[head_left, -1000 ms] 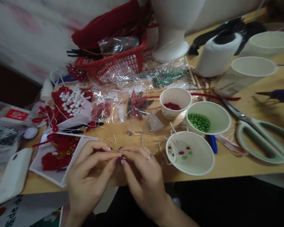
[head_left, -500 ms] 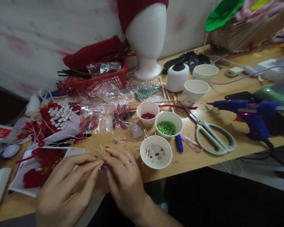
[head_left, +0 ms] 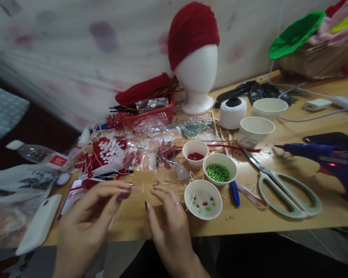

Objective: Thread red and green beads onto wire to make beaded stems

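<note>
We're likely mid-beading: left hand (head_left: pixel 88 220) nearly pinched, can't tell on what, right hand (head_left: pixel 171 222) loosely spread, seemingly empty, beside the paper cup (head_left: pixel 206 216); next move calls for fine fingertips.

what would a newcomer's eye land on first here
Likely the red cap on the white head, standing at the back of the table. Next, perhaps, the green beads, bright in a pale cup just beyond the one beside the right hand. At the right edge, the blue glue gun with its small red light may also draw the eye.
</note>
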The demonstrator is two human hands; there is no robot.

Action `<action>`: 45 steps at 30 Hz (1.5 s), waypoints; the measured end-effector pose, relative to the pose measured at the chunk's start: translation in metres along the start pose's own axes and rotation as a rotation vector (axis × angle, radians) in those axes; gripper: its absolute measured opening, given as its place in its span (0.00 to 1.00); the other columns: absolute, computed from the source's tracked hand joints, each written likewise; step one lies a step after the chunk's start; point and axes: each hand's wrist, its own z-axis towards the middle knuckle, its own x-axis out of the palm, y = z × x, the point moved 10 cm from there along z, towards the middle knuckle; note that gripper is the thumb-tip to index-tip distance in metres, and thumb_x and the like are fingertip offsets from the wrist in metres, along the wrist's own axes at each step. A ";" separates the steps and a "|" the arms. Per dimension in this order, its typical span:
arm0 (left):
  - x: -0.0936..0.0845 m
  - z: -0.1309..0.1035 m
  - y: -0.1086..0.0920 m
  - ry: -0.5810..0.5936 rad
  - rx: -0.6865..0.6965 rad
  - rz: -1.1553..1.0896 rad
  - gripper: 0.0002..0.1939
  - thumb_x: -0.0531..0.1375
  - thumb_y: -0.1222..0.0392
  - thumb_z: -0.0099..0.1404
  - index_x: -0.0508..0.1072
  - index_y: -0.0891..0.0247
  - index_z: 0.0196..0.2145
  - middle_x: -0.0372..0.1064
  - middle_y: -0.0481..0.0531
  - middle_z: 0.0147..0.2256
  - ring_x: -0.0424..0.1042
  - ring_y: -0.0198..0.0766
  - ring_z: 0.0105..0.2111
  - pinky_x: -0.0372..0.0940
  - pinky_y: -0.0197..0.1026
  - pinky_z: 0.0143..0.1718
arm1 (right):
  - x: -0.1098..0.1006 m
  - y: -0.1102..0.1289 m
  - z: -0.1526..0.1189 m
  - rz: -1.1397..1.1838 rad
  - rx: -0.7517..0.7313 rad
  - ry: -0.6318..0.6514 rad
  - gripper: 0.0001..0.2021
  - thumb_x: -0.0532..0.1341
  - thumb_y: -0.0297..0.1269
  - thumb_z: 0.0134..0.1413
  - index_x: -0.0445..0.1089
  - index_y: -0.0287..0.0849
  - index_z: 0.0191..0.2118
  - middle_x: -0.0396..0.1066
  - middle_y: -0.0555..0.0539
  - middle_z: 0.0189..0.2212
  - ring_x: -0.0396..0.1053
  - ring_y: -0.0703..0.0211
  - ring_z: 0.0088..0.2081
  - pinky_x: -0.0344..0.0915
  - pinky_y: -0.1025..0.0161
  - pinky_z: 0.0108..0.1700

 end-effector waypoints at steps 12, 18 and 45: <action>0.034 -0.009 -0.014 0.198 0.160 0.190 0.10 0.64 0.65 0.61 0.83 0.49 0.34 0.74 0.49 0.37 0.74 0.36 0.40 0.68 0.34 0.42 | 0.016 -0.001 -0.005 0.416 0.135 0.150 0.10 0.56 0.30 0.65 0.74 0.49 0.42 0.76 0.49 0.40 0.72 0.60 0.44 0.66 0.64 0.46; 0.035 -0.011 -0.009 0.207 0.087 0.131 0.06 0.65 0.62 0.60 0.83 0.53 0.31 0.76 0.51 0.35 0.75 0.38 0.39 0.69 0.36 0.41 | 0.016 -0.009 -0.005 0.409 0.196 0.147 0.08 0.59 0.34 0.64 0.76 0.46 0.38 0.76 0.49 0.34 0.74 0.61 0.37 0.68 0.68 0.40; 0.125 0.154 0.096 0.829 -0.038 0.579 0.12 0.66 0.59 0.62 0.75 0.67 0.42 0.75 0.52 0.39 0.75 0.42 0.39 0.71 0.45 0.40 | 0.011 -0.024 -0.002 -0.012 0.068 0.100 0.12 0.57 0.34 0.63 0.78 0.39 0.37 0.69 0.51 0.20 0.65 0.65 0.21 0.59 0.69 0.22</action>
